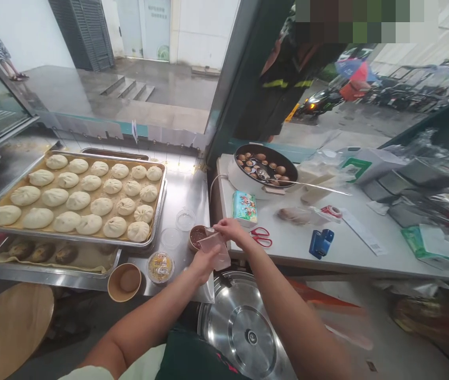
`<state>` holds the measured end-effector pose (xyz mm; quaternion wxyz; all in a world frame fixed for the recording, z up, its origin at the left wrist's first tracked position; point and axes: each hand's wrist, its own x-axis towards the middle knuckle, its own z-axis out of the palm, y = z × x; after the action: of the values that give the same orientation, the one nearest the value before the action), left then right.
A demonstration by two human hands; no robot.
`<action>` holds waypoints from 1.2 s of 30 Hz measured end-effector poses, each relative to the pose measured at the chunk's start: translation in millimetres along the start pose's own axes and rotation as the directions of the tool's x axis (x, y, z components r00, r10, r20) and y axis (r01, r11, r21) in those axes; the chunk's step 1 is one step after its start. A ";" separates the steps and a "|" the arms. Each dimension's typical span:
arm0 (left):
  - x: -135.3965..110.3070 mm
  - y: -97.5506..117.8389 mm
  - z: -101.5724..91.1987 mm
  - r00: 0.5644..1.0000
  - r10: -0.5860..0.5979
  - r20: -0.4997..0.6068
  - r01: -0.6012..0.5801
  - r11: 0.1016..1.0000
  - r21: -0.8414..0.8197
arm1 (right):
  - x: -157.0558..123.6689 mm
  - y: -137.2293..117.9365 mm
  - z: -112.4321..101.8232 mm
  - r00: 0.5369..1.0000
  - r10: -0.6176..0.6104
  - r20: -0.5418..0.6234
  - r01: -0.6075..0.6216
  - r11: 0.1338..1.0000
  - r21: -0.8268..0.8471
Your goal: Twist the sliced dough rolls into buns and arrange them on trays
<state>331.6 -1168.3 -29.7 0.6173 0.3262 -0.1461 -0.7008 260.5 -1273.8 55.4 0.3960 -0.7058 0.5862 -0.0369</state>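
My left hand (205, 262) is closed around a translucent plastic container or bag (221, 258), tilted close to a paper bowl. That paper bowl (191, 244) has dark brown contents and stands on the steel counter, partly hidden by the container. My right hand (230, 230) pinches at the upper edge of the container; what sits between its fingers is too small to make out. Beside the bowl lie two clear round lids (185, 218). A sealed cup with a printed lid (160, 267) and another brown paper bowl (110, 287) stand nearer me.
Left, a big tray (159, 211) bears rows of steamed buns, above a lower tray (115, 259). On the white table are a pan of eggs (266, 163), a tissue pack (244, 207), red scissors (262, 236) and a blue stapler (321, 243). A round steel lid (244, 322) sits below. A person (283, 89) stands outside.
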 end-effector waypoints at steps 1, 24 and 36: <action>-2.6 1.0 -3.9 0.997 0.081 0.020 -0.083 0.984 0.159 | -11.4 9.1 -3.0 0.998 -0.055 0.021 0.054 0.998 0.042; -147.7 38.7 -89.7 0.865 0.455 0.210 -0.297 0.129 0.946 | -86.5 114.3 120.0 0.898 -0.394 -0.197 0.375 0.919 -0.125; -162.3 -40.6 -183.6 0.824 0.249 -0.509 0.162 0.757 0.633 | -97.1 33.3 124.8 0.702 -0.700 -0.128 0.610 0.684 -0.400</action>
<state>421.5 -968.1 -146.2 0.4961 0.7083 -0.1992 -0.4611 268.3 -1126.2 -9.9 0.1489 -0.9128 0.3374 -0.1755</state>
